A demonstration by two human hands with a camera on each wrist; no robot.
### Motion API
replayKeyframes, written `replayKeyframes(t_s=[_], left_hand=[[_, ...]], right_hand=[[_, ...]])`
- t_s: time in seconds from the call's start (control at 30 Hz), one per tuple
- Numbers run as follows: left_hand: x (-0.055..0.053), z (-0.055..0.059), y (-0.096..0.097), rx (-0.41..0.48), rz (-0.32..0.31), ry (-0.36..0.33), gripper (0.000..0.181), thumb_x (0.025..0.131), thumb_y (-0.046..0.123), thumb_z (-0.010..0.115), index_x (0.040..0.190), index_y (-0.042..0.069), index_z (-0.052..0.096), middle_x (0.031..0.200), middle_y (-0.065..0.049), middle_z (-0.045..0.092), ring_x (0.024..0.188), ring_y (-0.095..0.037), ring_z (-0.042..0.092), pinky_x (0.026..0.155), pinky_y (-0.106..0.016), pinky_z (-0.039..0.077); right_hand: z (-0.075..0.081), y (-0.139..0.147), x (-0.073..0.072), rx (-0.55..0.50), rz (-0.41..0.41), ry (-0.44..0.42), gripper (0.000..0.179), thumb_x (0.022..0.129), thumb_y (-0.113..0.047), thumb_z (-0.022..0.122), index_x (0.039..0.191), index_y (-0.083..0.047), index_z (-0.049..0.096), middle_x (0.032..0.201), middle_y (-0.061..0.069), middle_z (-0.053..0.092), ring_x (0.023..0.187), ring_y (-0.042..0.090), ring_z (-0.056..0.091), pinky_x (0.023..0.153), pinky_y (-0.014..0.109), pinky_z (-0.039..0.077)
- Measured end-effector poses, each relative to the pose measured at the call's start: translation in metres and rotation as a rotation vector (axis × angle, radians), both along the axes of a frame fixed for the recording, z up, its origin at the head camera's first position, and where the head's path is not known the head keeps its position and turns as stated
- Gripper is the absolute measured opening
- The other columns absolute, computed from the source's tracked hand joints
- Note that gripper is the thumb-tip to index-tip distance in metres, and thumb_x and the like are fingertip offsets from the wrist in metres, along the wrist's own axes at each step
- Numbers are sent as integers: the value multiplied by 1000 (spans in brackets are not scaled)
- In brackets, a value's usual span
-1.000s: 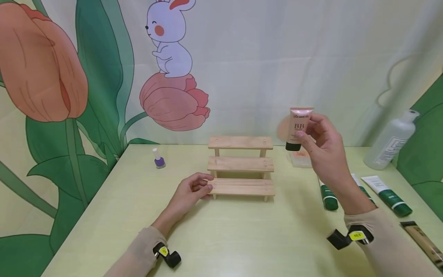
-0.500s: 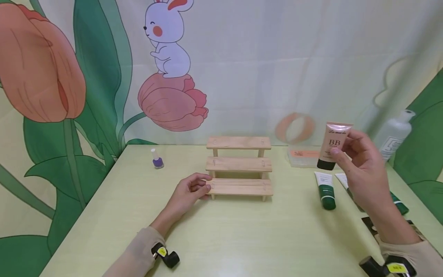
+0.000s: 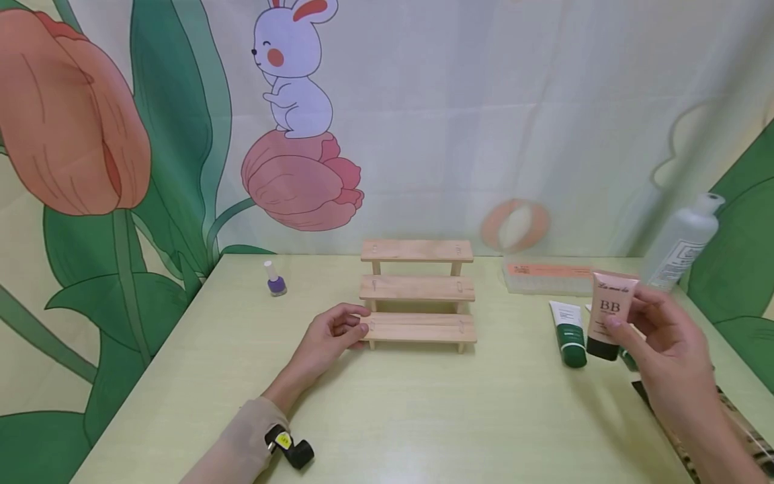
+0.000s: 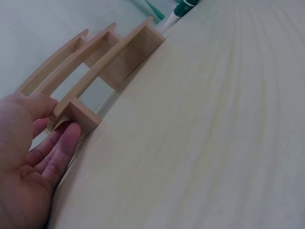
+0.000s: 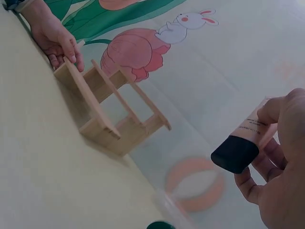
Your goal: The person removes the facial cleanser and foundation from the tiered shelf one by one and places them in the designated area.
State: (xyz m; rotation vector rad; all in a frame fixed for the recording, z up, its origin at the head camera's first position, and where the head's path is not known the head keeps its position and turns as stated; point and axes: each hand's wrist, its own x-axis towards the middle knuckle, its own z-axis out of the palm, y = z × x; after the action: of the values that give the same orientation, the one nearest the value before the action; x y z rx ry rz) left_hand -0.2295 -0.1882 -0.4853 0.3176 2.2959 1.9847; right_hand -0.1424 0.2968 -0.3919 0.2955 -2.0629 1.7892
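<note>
In the head view my right hand [image 3: 677,343] holds a pink BB cream tube [image 3: 612,309] with a black cap. The tube is upright, slightly tilted, cap down, above the table beside a green-and-white tube [image 3: 570,334]. The right wrist view shows the black cap [image 5: 236,153] pointing away from my fingers. At the centre stands a three-step wooden display stand [image 3: 417,288]. My left hand [image 3: 326,339] grips the left end of its lowest step. In the left wrist view the thumb lies over the board's end and the fingers [image 4: 64,150] curl beneath it.
A purple nail polish bottle [image 3: 275,279] stands at the back left. A clear case with an orange label [image 3: 547,277] lies at the back right, near a large translucent bottle [image 3: 680,245]. Dark-and-tan packages [image 3: 671,430] lie at the right, partly behind my arm. A printed curtain [image 3: 423,134] hangs behind.
My right hand has moved right, then down toward the table with the BB cream tube, uncovering the clear case and a green-and-white tube. My left hand has stayed on the stand.
</note>
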Motion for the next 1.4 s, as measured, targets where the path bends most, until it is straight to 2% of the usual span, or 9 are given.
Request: replayKeyframes(t_s=[0.13,0.27,0.43,0.57,0.67,0.87,1.0,1.2,1.4], left_hand=[[-1,-1,0,1,-4,0,30,109,10,74,138,8,73,118,-18,74,99,-23,75,85,-33,69],[-1,-2,0,3,-1,2,29,109,9,74,138,7,73,118,-18,75,99,-23,76,84,-33,69],[-2,-1,2,15,-4,5,29,109,9,74,138,6,72,118,-18,75,99,-23,76,84,-33,69],[-2,-2,3,13,-5,3,29,109,10,74,137,7,73,118,-17,74,99,-23,75,85,-33,69],[-2,-2,3,11,0,1,29,108,10,75,137,8,73,117,-17,74,99,-23,75,85,-33,69],[-2,-2,2,8,9,-5,29,108,9,75,137,8,73,117,-18,74,99,-24,75,84,-33,69],[-1,-1,2,-1,12,-10,29,108,10,75,137,8,73,117,-17,74,99,-24,75,84,-32,69],[0,1,2,-5,12,-5,28,108,10,75,137,8,73,117,-17,74,98,-24,75,85,-33,69],[1,1,1,3,19,-10,28,108,9,74,136,7,73,117,-17,74,98,-23,75,84,-33,69]], right_hand=[[-16,7,11,145,-115,-69,40,109,0,69,147,-10,64,124,-9,70,108,2,67,87,8,58],[-32,10,20,318,-227,-110,37,110,-6,71,146,-7,63,119,-14,66,102,2,63,82,6,55],[-50,17,31,429,-272,-229,39,110,-15,73,145,-1,61,116,-12,64,97,3,61,76,8,56],[-61,23,40,499,-272,-327,44,111,-19,73,148,0,60,114,1,67,90,4,63,73,14,59],[-68,26,45,525,-255,-374,47,111,-21,73,149,1,59,119,5,66,90,4,63,73,16,60],[-75,27,43,559,-184,-452,59,106,-18,79,156,-1,52,121,14,66,89,8,64,73,20,62],[-76,26,38,598,-140,-508,61,106,-22,81,156,-1,53,121,14,66,88,9,64,74,22,63],[-76,24,35,642,-122,-501,63,101,-31,87,150,1,61,110,10,71,83,9,66,68,21,60],[-75,21,32,656,-108,-565,67,102,-34,85,151,3,58,110,10,72,87,16,67,67,22,59]])
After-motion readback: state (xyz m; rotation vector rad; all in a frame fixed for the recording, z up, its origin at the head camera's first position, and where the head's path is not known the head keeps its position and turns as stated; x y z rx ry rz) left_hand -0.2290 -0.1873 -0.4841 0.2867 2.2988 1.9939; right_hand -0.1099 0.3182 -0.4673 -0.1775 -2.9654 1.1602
